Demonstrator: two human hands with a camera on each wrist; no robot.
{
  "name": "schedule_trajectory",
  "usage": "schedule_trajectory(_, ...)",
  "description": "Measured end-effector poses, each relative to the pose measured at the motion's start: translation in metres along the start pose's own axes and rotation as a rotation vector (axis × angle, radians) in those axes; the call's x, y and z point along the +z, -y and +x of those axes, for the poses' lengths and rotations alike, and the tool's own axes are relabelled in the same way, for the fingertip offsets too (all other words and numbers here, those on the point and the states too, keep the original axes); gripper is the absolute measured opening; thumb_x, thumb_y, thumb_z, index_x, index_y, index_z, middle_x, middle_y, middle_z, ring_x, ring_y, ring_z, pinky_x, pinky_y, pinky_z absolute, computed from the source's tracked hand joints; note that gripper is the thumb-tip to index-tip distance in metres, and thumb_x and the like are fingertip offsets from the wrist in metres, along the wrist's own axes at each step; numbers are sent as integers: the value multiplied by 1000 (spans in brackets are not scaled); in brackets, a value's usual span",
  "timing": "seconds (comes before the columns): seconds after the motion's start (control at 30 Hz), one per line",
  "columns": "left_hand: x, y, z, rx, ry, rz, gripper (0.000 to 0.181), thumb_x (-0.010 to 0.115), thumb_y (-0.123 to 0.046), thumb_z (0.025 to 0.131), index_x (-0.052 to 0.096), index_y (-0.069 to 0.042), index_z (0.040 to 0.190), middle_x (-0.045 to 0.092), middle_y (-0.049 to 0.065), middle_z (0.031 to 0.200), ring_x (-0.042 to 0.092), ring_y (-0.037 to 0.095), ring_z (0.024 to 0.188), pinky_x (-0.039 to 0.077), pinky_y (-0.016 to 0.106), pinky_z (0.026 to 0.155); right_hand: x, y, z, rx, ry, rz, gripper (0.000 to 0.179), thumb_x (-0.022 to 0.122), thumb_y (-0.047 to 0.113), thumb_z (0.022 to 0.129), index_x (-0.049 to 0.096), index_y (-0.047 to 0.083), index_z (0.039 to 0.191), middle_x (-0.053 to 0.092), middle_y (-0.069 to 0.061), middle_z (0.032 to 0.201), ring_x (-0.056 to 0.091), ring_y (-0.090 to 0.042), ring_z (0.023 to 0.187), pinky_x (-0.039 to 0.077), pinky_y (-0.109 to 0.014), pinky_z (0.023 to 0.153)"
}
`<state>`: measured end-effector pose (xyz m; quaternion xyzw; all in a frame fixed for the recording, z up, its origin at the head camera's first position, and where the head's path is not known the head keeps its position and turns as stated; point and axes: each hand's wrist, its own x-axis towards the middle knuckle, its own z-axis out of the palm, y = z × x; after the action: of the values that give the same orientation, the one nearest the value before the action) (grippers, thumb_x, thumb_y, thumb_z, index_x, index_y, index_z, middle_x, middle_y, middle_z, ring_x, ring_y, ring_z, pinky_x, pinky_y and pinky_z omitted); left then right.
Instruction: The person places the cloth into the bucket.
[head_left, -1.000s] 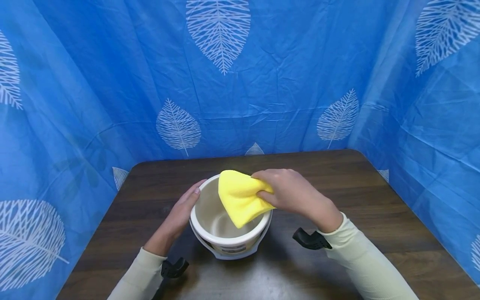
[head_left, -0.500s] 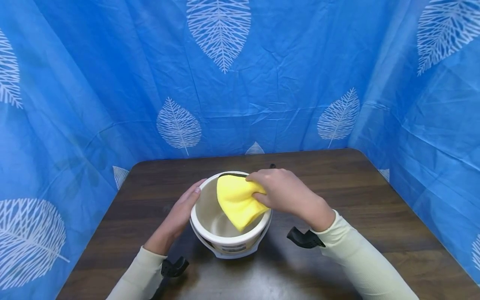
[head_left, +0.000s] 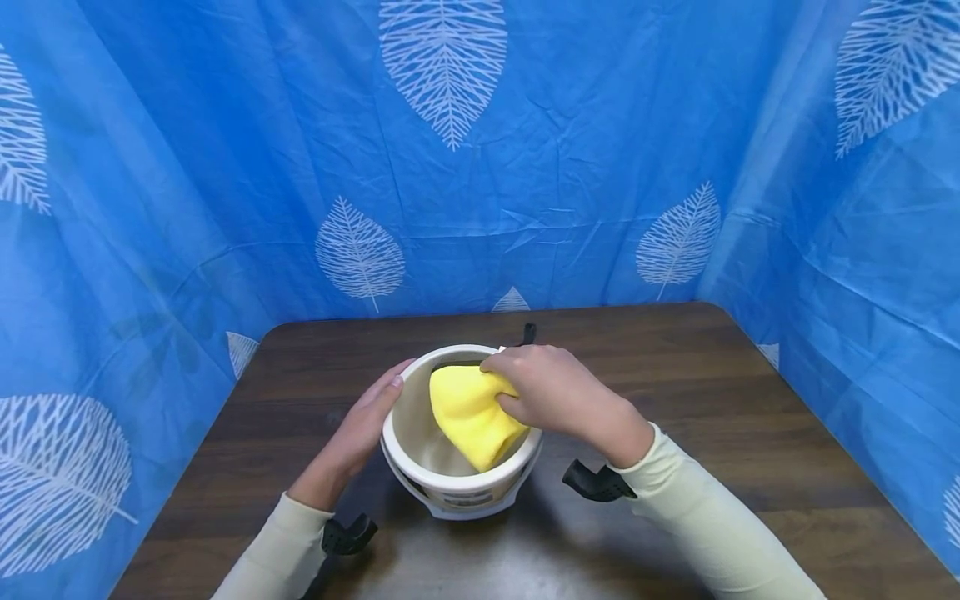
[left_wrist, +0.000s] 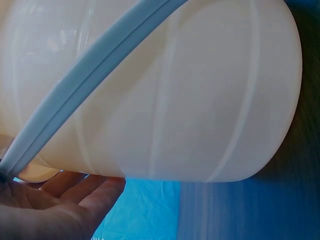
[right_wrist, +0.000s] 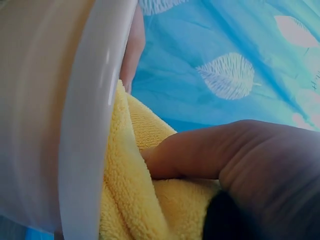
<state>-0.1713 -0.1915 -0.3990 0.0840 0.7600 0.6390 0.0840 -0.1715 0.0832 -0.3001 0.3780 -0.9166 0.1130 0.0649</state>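
A cream-white bucket [head_left: 462, 481] stands on the table, its mouth facing up, with a small label on the front. Its pale grey handle [left_wrist: 95, 75] hangs down around the outside. My left hand [head_left: 360, 429] grips the bucket's left rim, thumb at the rim and fingers along the outer wall. Pinched between thumb and fingers of my right hand [head_left: 558, 396] is a folded yellow cloth [head_left: 472, 417], its lower corner hanging inside the bucket. The right wrist view shows the fluffy cloth [right_wrist: 135, 175] against the rim. The far fingertips of my right hand are hidden by the cloth.
Dark wood-grain table [head_left: 750, 400] extends on all sides of the bucket. Blue curtains [head_left: 555, 167] with white leaf prints hang behind and beside it. A small black loop [head_left: 529, 333] sticks up behind my right hand. Black mounts [head_left: 597, 481] sit at both wrists.
My right hand has moved left and slightly lower with the yellow cloth, which now sits deeper in the bucket. A black loop has come into view behind that hand. The left hand stays put.
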Motion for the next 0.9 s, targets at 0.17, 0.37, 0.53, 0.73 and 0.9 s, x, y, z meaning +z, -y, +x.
schedule_trajectory(0.17,0,0,0,4,6,-4,56,31,-38,112,29,-9,159,31,14,162,32,35,148,30,52,115,4,3,3,9,15,6,32,78,16,88,72,11,119,73,-5,108,61,-18,81,55,-35,77)
schedule_trajectory(0.37,0,-1,0,-7,8,-12,57,30,-38,112,27,-8,159,29,13,163,30,33,149,27,51,117,8,5,5,-9,28,-3,28,80,17,88,73,12,115,72,-2,102,59,-17,78,54,-33,74)
schedule_trajectory(0.53,0,-1,0,-2,8,-24,56,31,-37,112,27,-7,159,29,13,163,30,32,149,27,49,118,11,7,9,-22,43,-2,25,79,17,88,74,13,113,71,0,98,57,-16,76,52,-32,71)
schedule_trajectory(0.73,0,1,0,5,10,-32,56,31,-37,112,28,-8,159,30,13,163,32,32,148,28,48,117,16,8,11,-35,76,-13,20,77,18,89,73,14,108,67,3,89,54,-15,72,49,-31,67)
schedule_trajectory(0.9,0,1,0,22,9,-24,56,30,-37,112,28,-6,159,29,15,163,30,34,149,26,49,118,18,9,13,-51,88,-7,11,75,19,90,73,16,100,60,6,79,52,-15,70,46,-31,64)
